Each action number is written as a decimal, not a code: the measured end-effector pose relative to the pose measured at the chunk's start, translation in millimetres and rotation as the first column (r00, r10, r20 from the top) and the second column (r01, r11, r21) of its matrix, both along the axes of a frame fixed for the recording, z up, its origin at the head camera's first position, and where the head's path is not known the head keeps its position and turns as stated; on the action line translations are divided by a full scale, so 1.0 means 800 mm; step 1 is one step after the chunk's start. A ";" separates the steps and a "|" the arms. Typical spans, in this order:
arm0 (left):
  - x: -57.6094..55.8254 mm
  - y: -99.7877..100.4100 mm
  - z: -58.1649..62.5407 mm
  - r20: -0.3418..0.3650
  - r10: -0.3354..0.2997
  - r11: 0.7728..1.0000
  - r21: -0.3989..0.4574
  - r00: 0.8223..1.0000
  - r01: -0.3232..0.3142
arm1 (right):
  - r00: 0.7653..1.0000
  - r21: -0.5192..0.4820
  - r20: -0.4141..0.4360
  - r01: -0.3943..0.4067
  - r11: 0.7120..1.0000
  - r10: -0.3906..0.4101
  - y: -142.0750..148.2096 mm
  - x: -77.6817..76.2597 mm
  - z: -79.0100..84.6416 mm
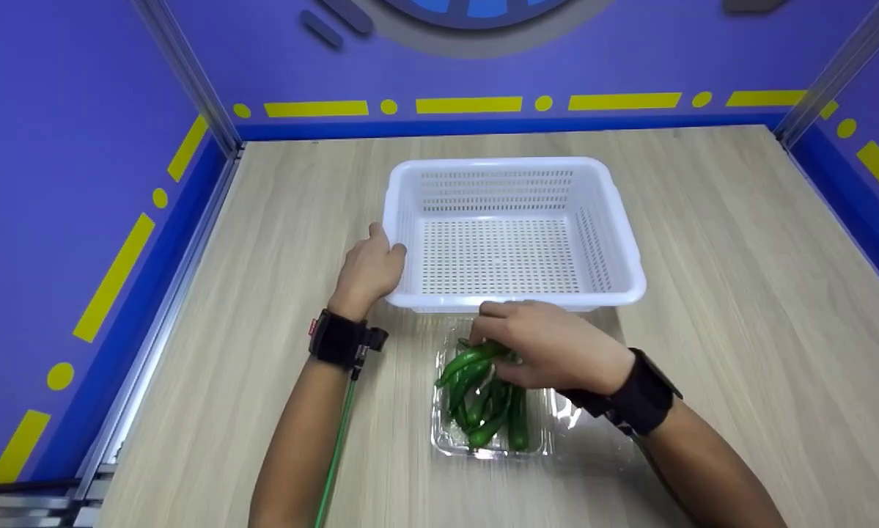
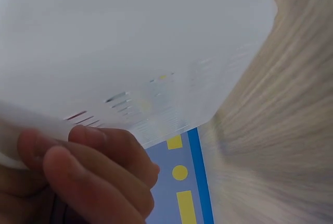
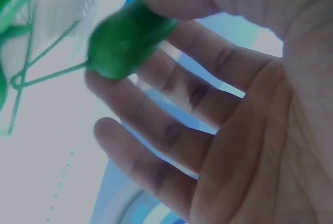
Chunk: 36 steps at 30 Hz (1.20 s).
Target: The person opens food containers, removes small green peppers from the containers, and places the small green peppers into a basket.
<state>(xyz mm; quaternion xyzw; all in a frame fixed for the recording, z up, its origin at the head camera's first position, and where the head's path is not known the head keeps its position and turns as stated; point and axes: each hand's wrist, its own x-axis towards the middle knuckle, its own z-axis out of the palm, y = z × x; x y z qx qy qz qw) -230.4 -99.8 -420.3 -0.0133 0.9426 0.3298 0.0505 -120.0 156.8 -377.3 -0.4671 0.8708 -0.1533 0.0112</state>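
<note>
My left hand (image 1: 372,268) grips the left rim of a white perforated plastic basket (image 1: 516,299); its curled fingers show under that rim in the left wrist view. Just in front of the basket lies a clear plastic box (image 1: 439,444) with several green chili peppers (image 1: 483,411) in it. Over the box is my right hand (image 1: 556,348). In the right wrist view it pinches a green chili pepper (image 3: 122,44) between thumb and fingers, with a thin stem pointing away. Part of the box and some peppers are hidden under this hand.
The basket holds nothing visible on its slotted floor. A clear flap (image 1: 593,433), seemingly the box's lid, spreads to the right under my right wrist. Blue panels (image 1: 468,73) with yellow marks border the wooden table (image 1: 703,257) at the back and sides.
</note>
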 end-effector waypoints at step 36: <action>0.000 -0.003 0.000 -0.013 -0.015 1.000 -0.008 1.000 0.015 | 0.983 -0.159 0.173 -0.030 0.987 0.058 0.004 0.005 0.010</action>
